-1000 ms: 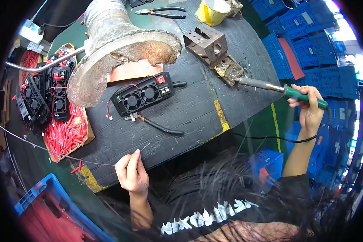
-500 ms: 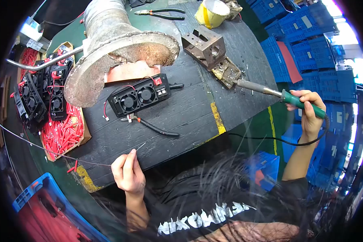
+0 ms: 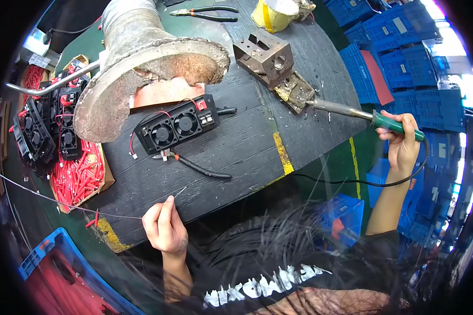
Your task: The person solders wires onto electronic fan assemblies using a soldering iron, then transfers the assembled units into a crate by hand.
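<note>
My right hand [image 3: 403, 143] is closed around the green handle of a soldering iron [image 3: 343, 109]. The iron's tip rests at the edge of a small metal tray [image 3: 298, 95] beside a rusty metal stand [image 3: 268, 56]. Between the thumb and fingers of my left hand [image 3: 165, 227] is a thin solder wire [image 3: 102, 214], which trails off to the left; its short end points toward the table's middle. Beyond that hand lies a black dual-fan unit [image 3: 174, 130] with red and white wires. Pliers with black handles [image 3: 199, 168] lie partly under the unit.
A wide, crusted exhaust duct [image 3: 108, 100] hangs over the dark table [image 3: 242, 152]. At left, more fan units [image 3: 68, 134] sit by a box of red sleeves [image 3: 81, 176]. Cutting pliers [image 3: 207, 13] and a yellowish pot [image 3: 274, 14] are at the back. Blue crates [image 3: 404, 58] stand right.
The view has shifted slightly. My right hand's fingers have wrapped differently around the iron's handle, and its tip stays at the tray. My left hand keeps its pinch on the solder wire.
</note>
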### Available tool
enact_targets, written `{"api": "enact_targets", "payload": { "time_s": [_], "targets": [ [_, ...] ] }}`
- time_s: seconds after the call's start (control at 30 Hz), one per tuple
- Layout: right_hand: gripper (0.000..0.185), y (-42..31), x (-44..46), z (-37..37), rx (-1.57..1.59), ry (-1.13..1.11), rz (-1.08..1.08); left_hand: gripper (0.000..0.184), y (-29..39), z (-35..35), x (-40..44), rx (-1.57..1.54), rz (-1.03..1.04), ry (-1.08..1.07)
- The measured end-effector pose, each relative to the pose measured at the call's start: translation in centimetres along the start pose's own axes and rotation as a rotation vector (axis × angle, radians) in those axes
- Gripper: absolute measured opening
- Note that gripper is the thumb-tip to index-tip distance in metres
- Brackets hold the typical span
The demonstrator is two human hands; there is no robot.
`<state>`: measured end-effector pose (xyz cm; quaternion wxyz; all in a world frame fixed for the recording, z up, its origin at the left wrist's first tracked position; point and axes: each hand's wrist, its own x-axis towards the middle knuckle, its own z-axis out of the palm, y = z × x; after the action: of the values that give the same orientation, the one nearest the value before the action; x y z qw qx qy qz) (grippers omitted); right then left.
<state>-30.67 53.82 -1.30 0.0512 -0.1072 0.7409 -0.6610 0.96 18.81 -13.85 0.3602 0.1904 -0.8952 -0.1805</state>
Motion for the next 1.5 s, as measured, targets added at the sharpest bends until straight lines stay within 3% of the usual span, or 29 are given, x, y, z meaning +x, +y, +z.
{"api": "enact_targets", "payload": {
  "time_s": [0.1,0.3,0.67,1.23,1.5],
  "targets": [
    [0.023,-0.7,-0.2,0.5,-0.026,-0.026,-0.03,0.024,-0.2,0.1,0.0,-0.001,0.008,0.012],
    [0.023,-2.9,-0.3,1.5,-0.268,-0.378,-0.199,0.024,0.0,0.1,0.2,-0.003,0.007,0.016],
    [0.027,-4.6,-0.7,1.2,-0.354,-0.395,-0.113,0.026,-0.5,0.2,-0.2,-0.005,0.023,0.024],
    [0.025,-5.9,0.6,0.7,-0.586,-0.647,-0.289,0.027,-0.5,0.2,0.1,0.011,0.034,0.011],
    [0.026,-5.0,0.3,0.0,-0.523,-0.543,-0.261,0.025,-0.5,0.4,-0.1,0.02,0.035,0.026]
  ]
}}
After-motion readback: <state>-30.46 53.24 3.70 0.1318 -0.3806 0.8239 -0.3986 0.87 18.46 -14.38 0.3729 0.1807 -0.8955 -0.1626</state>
